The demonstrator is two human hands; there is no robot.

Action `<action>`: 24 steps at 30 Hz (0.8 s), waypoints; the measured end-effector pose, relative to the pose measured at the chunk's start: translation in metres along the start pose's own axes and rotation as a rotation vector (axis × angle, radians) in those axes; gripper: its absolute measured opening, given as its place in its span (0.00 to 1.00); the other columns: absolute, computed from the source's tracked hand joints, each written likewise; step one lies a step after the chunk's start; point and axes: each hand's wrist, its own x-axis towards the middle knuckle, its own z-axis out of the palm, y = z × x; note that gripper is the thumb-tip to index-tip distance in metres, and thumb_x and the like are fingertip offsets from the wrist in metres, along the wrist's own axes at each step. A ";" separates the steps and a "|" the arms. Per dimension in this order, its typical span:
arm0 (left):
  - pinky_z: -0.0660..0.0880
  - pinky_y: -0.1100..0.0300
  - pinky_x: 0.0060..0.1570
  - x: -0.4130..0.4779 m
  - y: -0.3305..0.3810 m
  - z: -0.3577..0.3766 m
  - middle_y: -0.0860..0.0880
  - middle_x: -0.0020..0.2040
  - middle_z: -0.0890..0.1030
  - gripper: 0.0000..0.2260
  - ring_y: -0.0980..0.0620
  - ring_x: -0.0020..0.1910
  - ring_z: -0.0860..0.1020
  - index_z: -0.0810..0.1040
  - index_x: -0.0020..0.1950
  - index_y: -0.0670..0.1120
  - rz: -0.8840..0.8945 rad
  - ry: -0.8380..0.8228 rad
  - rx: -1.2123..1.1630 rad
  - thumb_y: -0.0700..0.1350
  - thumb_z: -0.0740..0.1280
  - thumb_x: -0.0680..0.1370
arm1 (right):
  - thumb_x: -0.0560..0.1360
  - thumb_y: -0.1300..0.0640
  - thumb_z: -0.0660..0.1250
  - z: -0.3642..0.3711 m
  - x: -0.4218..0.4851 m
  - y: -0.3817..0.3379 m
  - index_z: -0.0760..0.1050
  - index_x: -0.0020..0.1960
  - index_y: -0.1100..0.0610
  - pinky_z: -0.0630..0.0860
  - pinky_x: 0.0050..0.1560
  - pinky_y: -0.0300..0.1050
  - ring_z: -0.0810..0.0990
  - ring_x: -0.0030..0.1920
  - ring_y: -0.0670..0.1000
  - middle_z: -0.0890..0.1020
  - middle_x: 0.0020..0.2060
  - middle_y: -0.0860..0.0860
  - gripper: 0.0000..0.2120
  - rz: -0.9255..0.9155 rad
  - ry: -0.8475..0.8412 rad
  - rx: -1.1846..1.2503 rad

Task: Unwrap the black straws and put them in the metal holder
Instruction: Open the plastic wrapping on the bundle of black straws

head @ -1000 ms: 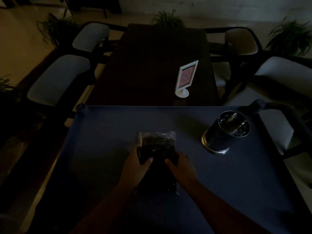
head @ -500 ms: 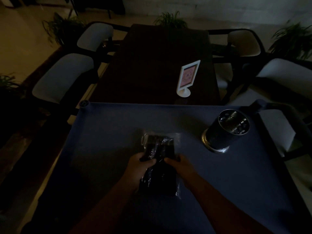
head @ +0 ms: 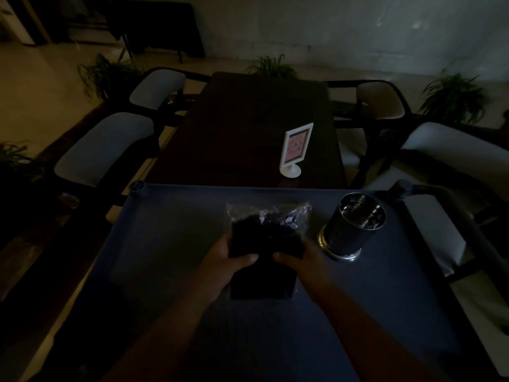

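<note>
**Straw pack gripped, wrapper unopened**

The plastic-wrapped pack of black straws [head: 264, 241] sits at centre frame over the blue table [head: 165, 244], the left hand [head: 228, 260] and right hand [head: 305, 257] each closed on a side. The crinkled wrapper end points away. Unwrapping seems just begun; next comes tearing it open. The metal holder [head: 354, 226] stands just right.

Very dim, underexposed, noisy img; faint light on far wall [head: 358, 28], glints on metal holder [head: 358, 224], wide-angle bend at edges.
</note>
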 end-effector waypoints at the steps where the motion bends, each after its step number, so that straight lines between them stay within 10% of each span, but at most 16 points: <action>1: 0.80 0.55 0.53 0.000 0.001 0.001 0.50 0.55 0.86 0.22 0.52 0.55 0.83 0.78 0.61 0.50 0.022 -0.003 0.014 0.37 0.76 0.69 | 0.67 0.68 0.76 -0.002 -0.001 -0.003 0.79 0.56 0.57 0.80 0.57 0.54 0.84 0.55 0.57 0.85 0.53 0.57 0.19 -0.026 0.003 -0.021; 8: 0.80 0.53 0.49 -0.001 -0.003 0.006 0.45 0.49 0.87 0.14 0.45 0.52 0.84 0.83 0.51 0.46 0.058 0.038 0.049 0.36 0.77 0.68 | 0.67 0.71 0.75 -0.010 -0.013 -0.008 0.80 0.51 0.52 0.81 0.48 0.39 0.85 0.49 0.44 0.87 0.45 0.46 0.19 -0.144 -0.028 -0.096; 24: 0.78 0.57 0.51 0.000 -0.022 -0.004 0.48 0.46 0.88 0.13 0.50 0.50 0.84 0.85 0.46 0.48 0.068 0.052 0.160 0.31 0.76 0.70 | 0.67 0.75 0.73 -0.015 -0.013 0.004 0.78 0.48 0.50 0.79 0.43 0.37 0.84 0.41 0.41 0.86 0.40 0.40 0.22 -0.210 -0.071 -0.255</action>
